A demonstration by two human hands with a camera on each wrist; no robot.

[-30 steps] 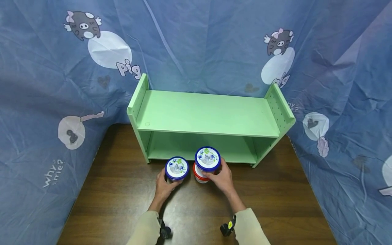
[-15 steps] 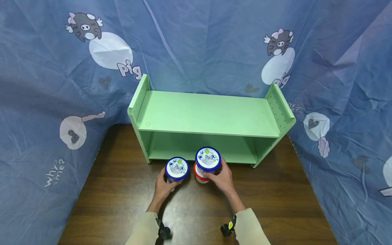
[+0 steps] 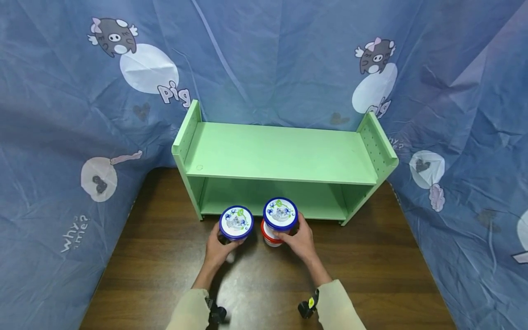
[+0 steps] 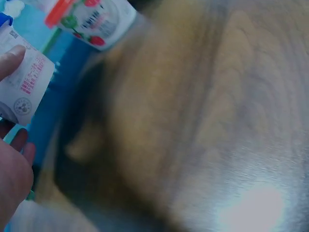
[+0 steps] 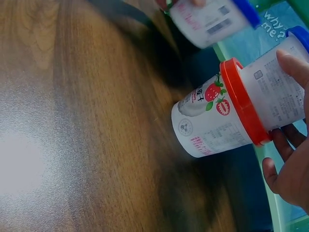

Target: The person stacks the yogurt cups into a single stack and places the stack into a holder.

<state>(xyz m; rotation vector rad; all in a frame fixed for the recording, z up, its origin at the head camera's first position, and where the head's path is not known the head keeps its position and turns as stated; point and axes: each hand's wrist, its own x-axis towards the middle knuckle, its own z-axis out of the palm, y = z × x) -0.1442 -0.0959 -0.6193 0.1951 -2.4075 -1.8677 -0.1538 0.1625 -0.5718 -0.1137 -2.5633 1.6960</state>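
Observation:
My left hand (image 3: 218, 250) grips a white tub with a blue lid (image 3: 236, 222). In the right wrist view this left tub (image 5: 205, 24) hangs above the table, apart from the others. A second blue-lidded tub (image 3: 280, 213) stands on top of a red-lidded tub (image 3: 270, 234), and my right hand (image 3: 302, 239) holds that upper tub by its sides. Strawberries are printed on the red-lidded tub (image 5: 212, 116), which rests on the table. The left wrist view catches only part of my left hand (image 4: 17, 169) and its tub (image 4: 29, 79).
A light green two-level shelf (image 3: 280, 153) stands just behind the tubs on the brown wooden table (image 3: 363, 275). Blue cloth (image 3: 264, 59) with cartoon pigs hangs behind and at both sides. A dark camera is strapped to each wrist.
My left hand has lifted its blue-lidded tub off the table and shifted it slightly left and toward the shelf. The right hand and the stacked tubs stay in place.

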